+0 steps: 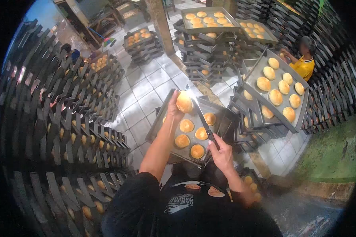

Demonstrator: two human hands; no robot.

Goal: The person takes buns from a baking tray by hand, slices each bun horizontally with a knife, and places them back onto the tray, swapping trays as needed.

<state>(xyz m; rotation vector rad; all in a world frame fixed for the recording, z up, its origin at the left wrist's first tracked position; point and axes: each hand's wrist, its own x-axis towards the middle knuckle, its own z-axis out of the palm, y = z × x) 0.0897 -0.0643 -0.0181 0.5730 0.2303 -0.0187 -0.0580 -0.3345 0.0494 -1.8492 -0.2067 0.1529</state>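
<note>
My left hand (175,107) is closed round a round golden bun (184,102), raised over the far edge of a metal baking tray (151,136). In my right hand (222,155) is a long knife (205,123) with a dark handle. Its blade slants up and left, with the bright tip end close to the right side of the bun. Below, several browned buns lie on the tray, among them one bun (182,141) at the left and another bun (197,151) near the front edge.
Stacked trays of buns stand all round. A tilted tray (251,81) tops the right stack, another tray (225,30) the far stack. Crisscrossed dark trays (59,130) rise at left. A person in a yellow shirt (304,69) is at right. A post (163,27) stands on the tiled floor (140,93).
</note>
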